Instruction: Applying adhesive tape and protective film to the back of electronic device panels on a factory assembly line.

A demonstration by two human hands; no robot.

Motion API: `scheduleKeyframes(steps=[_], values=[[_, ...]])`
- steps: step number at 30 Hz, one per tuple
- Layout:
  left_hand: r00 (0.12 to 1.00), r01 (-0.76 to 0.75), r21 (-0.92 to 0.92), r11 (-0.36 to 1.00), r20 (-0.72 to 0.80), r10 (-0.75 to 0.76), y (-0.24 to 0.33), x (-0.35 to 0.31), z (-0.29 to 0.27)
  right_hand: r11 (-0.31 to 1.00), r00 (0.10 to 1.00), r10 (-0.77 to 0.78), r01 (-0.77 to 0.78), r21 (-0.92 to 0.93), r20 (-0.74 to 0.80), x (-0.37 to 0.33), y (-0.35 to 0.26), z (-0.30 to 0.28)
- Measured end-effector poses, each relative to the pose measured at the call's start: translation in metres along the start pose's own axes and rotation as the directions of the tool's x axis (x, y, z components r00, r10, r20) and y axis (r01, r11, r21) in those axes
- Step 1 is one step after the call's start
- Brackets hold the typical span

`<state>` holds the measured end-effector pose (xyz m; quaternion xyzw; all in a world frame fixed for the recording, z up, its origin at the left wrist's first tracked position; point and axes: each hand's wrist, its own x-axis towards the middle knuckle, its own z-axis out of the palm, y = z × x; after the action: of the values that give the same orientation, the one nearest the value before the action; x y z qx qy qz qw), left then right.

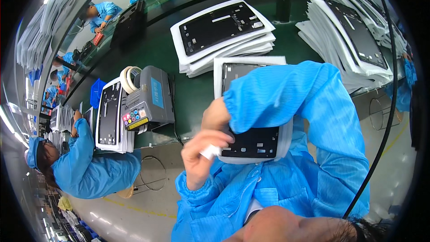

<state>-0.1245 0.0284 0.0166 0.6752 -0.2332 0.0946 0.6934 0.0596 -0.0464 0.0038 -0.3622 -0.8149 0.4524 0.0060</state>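
In front of me a flat black panel (251,145) with small silver and white patches lies on a white foam sheet (283,139) at the table's near edge. My right sleeve covers its middle. My left hand (200,150) is over the panel's left edge, fingers closed around a small white piece (210,152); the hand is slightly blurred. Just beyond it my right hand (216,115) reaches across from the right and bends down at the wrist. Its fingers are hidden behind my left hand, and I cannot tell what they touch.
A grey tape dispenser (150,94) with coloured buttons stands left, beside tape rolls (130,79) and a blue bin (97,93). Stacks of foam-interleaved panels (221,27) stand behind and at the right (354,36). A co-worker (89,170) sits left. A black cable (380,139) hangs at right.
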Motion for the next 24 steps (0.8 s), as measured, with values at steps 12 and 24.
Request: scheduleKeyframes(steps=[12, 24], values=[[0.878, 0.204, -0.495, 0.845, -0.289, -0.381, -0.105, 0.029, 0.027, 0.548, -0.801, 0.199, -0.387, 0.742, -0.564, -0.074, -0.064, 0.223], [0.941, 0.302, 0.21, 0.93, -0.224, -0.255, -0.06, 0.05, 0.024, 0.593, -0.704, 0.125, -0.511, 0.621, -0.699, -0.052, -0.065, 0.181]])
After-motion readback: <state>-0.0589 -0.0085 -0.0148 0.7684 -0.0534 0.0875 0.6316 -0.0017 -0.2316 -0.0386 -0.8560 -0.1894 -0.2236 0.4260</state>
